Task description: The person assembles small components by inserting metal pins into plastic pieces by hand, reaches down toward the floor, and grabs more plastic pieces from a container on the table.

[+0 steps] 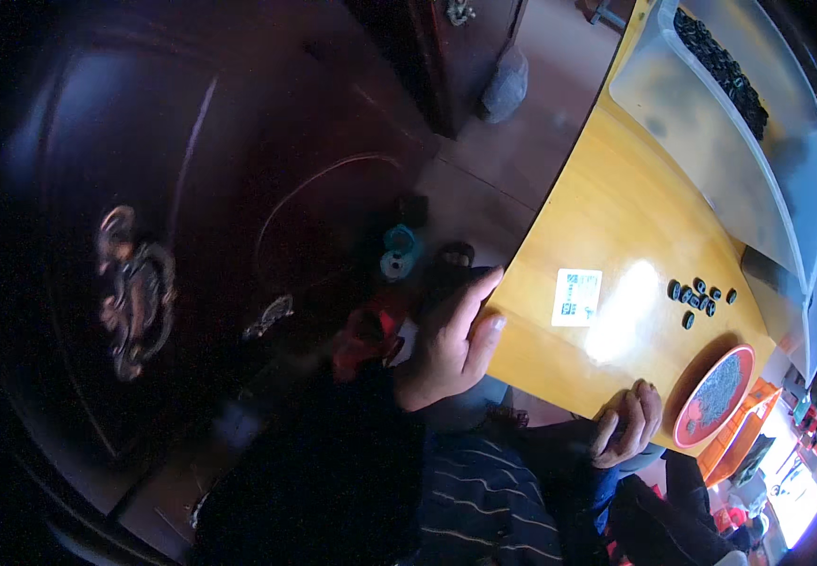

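Yellow wooden counter (607, 208) w/ bright glare patch; reddish-brown floor (484, 179) beside it. Dark carved wood furniture (144, 236) w/ ornate metal fittings at left, mostly in shadow. Daylight lower right.

Dark sleeve (333, 472) covers the left arm at seven o'clock, ending at the wrist; left hand (448, 344) is bare. At five o'clock, a navy top (484, 500) with thin pale stripes. Right hand (627, 423) bare too, no rings visible.

Left hand (446, 344) lies open, right hand (627, 422) curled loosely
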The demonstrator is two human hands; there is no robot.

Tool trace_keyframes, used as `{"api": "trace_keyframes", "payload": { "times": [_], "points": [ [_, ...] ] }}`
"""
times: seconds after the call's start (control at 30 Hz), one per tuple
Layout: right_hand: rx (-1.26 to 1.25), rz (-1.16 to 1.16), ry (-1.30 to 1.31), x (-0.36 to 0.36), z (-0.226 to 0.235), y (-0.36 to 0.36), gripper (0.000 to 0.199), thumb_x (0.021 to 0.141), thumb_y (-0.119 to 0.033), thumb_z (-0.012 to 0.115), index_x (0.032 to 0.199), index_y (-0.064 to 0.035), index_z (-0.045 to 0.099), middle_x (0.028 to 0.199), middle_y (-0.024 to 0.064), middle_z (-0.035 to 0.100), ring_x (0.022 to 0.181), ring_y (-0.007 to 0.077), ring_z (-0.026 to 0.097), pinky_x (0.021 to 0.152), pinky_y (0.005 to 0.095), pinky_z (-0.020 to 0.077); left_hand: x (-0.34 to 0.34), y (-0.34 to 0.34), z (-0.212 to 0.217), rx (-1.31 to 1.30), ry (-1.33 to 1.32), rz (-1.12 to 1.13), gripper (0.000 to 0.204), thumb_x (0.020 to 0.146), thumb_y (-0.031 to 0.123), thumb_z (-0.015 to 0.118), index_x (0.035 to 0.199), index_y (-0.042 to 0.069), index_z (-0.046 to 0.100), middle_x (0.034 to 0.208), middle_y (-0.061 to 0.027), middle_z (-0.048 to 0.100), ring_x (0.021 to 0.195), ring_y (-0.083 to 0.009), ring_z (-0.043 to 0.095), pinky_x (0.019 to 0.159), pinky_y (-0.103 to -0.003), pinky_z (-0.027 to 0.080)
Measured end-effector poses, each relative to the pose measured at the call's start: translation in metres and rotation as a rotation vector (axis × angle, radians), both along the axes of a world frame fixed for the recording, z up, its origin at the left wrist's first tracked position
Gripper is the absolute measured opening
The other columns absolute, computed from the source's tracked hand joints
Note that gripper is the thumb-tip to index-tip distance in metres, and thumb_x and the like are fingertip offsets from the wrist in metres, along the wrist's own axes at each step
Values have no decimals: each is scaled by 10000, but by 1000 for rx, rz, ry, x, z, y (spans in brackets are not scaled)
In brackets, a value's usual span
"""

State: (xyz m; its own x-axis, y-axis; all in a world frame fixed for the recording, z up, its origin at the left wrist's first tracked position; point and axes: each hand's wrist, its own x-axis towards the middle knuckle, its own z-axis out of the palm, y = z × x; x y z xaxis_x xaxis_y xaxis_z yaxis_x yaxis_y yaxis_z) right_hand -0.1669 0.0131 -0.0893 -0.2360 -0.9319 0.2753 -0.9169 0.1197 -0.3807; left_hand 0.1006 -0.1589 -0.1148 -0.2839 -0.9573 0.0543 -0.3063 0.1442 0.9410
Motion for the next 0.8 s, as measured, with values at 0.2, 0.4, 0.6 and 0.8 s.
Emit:
{"api": "trace_keyframes", "payload": {
  "times": [0.2,0.4,0.6,0.8],
  "points": [
    [28,17,58,-8,-5,13,360,963,-262,566,1165,29,630,1249,235,621,1192,414,574,1060,530,439,18,3,-13,631,446,13,389,994,147,579,1336,-37,566,1187,-143,680,1057,-198,659,927,-339,507],
    [71,28,80,-9,-5,15,364,950,-265,543,1140,34,623,1245,246,615,1192,409,566,1085,542,424,25,-13,-170,656,-15,203,235,969,217,597,1056,9,662,894,-96,684,835,-190,666,770,-348,522],
    [21,26,109,-14,-10,21,361,942,-267,544,1115,42,617,1213,249,604,1195,413,551,1084,547,423,-15,-20,-317,871,-294,-67,349,928,284,616,1153,20,646,965,-181,713,826,-283,698,765,-394,535],
    [-15,24,54,-11,-20,23,368,921,-271,549,1095,48,612,1200,262,602,1185,415,554,1075,544,427,-10,-63,-392,192,-896,175,842,892,328,659,1503,-94,264,1231,-285,626,983,-392,681,890,-485,548]
  ]
}}
